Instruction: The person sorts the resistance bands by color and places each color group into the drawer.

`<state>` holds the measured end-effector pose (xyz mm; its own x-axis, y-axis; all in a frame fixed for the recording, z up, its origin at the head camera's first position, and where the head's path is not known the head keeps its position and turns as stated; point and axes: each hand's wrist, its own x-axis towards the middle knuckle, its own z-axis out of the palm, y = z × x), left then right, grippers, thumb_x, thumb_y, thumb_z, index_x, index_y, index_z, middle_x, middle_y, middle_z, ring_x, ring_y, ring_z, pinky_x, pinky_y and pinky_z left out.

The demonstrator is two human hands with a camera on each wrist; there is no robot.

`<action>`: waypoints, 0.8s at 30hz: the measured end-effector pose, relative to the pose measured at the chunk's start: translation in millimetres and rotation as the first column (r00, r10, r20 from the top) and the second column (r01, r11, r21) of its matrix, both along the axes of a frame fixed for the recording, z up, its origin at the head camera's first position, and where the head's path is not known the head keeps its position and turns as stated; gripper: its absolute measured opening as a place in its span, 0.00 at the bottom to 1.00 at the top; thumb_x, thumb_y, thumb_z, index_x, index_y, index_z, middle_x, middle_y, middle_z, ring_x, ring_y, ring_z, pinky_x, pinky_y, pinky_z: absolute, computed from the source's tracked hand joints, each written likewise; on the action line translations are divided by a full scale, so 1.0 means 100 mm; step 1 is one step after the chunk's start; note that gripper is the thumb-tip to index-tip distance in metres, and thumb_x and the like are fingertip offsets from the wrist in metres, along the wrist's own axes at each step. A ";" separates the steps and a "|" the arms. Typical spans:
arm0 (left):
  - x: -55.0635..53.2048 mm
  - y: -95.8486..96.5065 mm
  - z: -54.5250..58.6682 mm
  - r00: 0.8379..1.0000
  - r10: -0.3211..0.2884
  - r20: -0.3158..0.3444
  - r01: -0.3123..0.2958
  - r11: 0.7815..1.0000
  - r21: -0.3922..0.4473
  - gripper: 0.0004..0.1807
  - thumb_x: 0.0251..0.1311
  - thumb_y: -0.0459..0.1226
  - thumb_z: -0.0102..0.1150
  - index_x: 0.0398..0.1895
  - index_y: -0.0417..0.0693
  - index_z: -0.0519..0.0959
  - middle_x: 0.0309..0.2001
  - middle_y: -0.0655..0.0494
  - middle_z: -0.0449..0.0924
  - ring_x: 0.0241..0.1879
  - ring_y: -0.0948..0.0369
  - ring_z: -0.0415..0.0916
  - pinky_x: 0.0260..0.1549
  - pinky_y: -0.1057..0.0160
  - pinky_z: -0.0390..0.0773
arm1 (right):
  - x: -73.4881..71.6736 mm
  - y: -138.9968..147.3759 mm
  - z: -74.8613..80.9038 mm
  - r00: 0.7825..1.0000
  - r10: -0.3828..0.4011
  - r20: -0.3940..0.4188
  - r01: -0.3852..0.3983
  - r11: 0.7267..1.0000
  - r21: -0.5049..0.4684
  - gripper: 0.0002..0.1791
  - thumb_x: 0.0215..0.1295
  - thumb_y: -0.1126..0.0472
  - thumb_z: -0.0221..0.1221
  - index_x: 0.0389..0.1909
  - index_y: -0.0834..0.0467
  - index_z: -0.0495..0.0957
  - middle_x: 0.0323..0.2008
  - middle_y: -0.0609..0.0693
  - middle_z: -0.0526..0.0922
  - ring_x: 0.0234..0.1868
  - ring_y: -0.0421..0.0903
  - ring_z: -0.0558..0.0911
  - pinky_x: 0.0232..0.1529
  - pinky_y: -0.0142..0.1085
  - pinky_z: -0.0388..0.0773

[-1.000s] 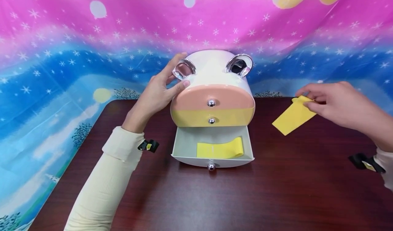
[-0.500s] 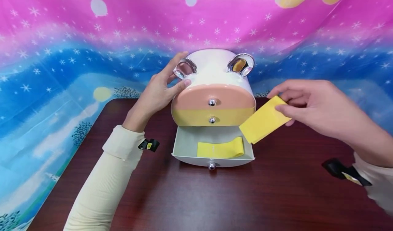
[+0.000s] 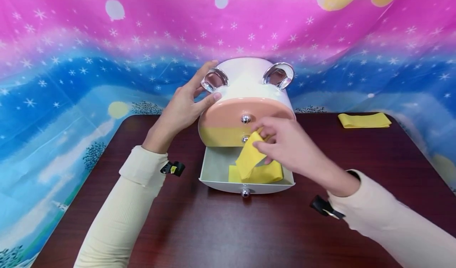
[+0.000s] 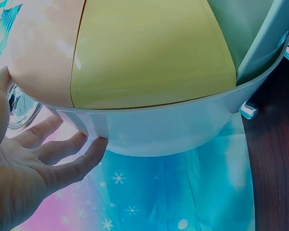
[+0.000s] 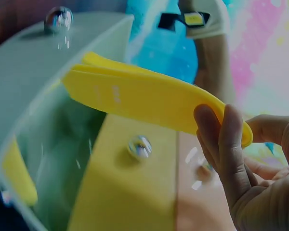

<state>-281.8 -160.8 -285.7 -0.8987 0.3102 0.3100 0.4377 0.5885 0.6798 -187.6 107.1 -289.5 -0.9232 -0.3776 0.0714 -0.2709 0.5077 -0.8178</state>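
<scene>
A white rounded desktop drawer box (image 3: 247, 76) with chrome ears has its grey bottom drawer (image 3: 211, 171) pulled out. My right hand (image 3: 292, 147) pinches a folded yellow resistance band (image 5: 135, 98) between thumb and fingers. This band tilts down over the drawer, its lower end in front of another folded yellow band (image 3: 275, 173) lying inside. Whether the two touch, I cannot tell. At the box's upper left my left hand (image 3: 181, 107) rests around the ear, thumb by the front edge. In the left wrist view its extended fingers (image 4: 74, 166) touch the white side.
A third folded yellow band (image 3: 364, 120) lies at the back right of the dark wooden table (image 3: 228, 232). Pink and yellow upper drawers (image 3: 221, 135) with chrome knobs are closed. A patterned cloth (image 3: 142, 50) hangs just behind the box.
My right hand has carried the yellow band leftward from the table's right side to above the open drawer. The band left behind at the back right is now uncovered. My left hand stays put.
</scene>
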 end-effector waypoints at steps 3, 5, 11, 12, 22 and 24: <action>0.00 0.00 -0.01 1.000 -0.002 -0.001 0.002 1.000 -0.003 0.42 0.72 0.51 0.63 0.80 0.92 0.51 0.83 0.58 0.57 0.76 0.39 0.66 0.69 0.34 0.73 | -0.04 -0.16 -0.09 1.000 0.011 0.009 -0.011 1.000 -0.021 0.16 0.68 0.70 0.64 0.55 0.65 0.81 0.38 0.61 0.88 0.23 0.45 0.87 0.27 0.40 0.89; -0.01 0.01 -0.02 1.000 -0.007 -0.004 0.007 1.000 -0.002 0.42 0.72 0.50 0.63 0.80 0.91 0.52 0.83 0.57 0.57 0.76 0.39 0.66 0.69 0.35 0.73 | -0.06 -0.25 -0.13 1.000 0.011 0.010 -0.011 1.000 -0.019 0.15 0.68 0.70 0.64 0.54 0.66 0.81 0.37 0.60 0.88 0.22 0.46 0.87 0.26 0.40 0.89; -0.01 0.01 -0.02 1.000 -0.019 -0.020 0.019 1.000 0.010 0.41 0.72 0.51 0.63 0.80 0.89 0.52 0.83 0.59 0.57 0.76 0.40 0.66 0.72 0.39 0.72 | -0.07 -0.51 -0.16 0.999 0.042 -0.014 -0.042 0.999 -0.002 0.13 0.68 0.67 0.64 0.52 0.64 0.81 0.33 0.55 0.86 0.19 0.45 0.87 0.25 0.36 0.86; -0.01 0.01 -0.01 1.000 -0.020 -0.023 0.020 1.000 0.012 0.41 0.72 0.51 0.63 0.80 0.89 0.52 0.83 0.59 0.56 0.76 0.41 0.66 0.72 0.40 0.72 | -0.06 -0.54 -0.16 0.999 0.048 -0.019 -0.048 0.999 -0.013 0.13 0.68 0.67 0.64 0.53 0.63 0.81 0.34 0.55 0.86 0.19 0.45 0.87 0.26 0.36 0.86; 0.00 -0.01 -0.01 1.000 -0.011 -0.029 0.011 1.000 0.006 0.41 0.72 0.52 0.63 0.79 0.92 0.52 0.82 0.59 0.57 0.76 0.42 0.68 0.73 0.42 0.71 | -0.09 -0.35 -0.48 1.000 -0.030 0.004 0.030 0.999 -0.040 0.14 0.68 0.70 0.63 0.53 0.64 0.80 0.34 0.58 0.88 0.18 0.45 0.86 0.26 0.41 0.88; 0.00 -0.01 -0.01 1.000 -0.007 -0.028 0.008 1.000 0.004 0.41 0.72 0.52 0.63 0.79 0.92 0.52 0.82 0.59 0.58 0.76 0.42 0.68 0.73 0.42 0.71 | -0.11 -0.27 -0.57 0.999 -0.047 0.003 0.047 0.999 0.006 0.14 0.68 0.70 0.62 0.53 0.64 0.81 0.34 0.58 0.88 0.18 0.44 0.86 0.23 0.40 0.86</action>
<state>-282.2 -161.5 -286.9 -0.8873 0.3155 0.3363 0.4609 0.5820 0.6699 -198.7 79.8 -347.0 -0.9400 -0.3347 0.0666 -0.2446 0.5247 -0.8154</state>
